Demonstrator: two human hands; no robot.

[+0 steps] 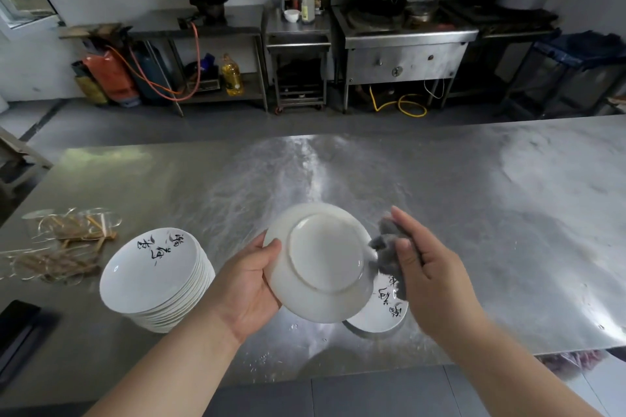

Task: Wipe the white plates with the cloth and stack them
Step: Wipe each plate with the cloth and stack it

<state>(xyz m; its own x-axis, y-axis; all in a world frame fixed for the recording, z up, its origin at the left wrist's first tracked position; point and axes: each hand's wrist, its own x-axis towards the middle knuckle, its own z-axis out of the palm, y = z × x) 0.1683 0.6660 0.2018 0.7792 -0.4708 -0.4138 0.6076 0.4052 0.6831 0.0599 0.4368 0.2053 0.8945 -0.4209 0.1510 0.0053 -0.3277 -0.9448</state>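
Two hands work one white plate point(321, 264) above the steel table point(474, 213).
Left hand point(249, 281) grips its rim, underside up; right hand point(430, 274) clutches the grey cloth point(389, 240) at its edge.

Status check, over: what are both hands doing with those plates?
Left hand holds plate, underside up. Right hand holds grey cloth at rim. Stack left. Nothing blocking.

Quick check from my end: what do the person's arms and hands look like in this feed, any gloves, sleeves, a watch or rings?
Both arms are bare up to the frame's bottom edge: no sleeves show. The left hand and right hand wear no gloves. No watch, bracelet or ring is visible on the wrists and fingers as far as they show. Nails look short and unpainted. No markings, cables or straps anywhere on either forearm.
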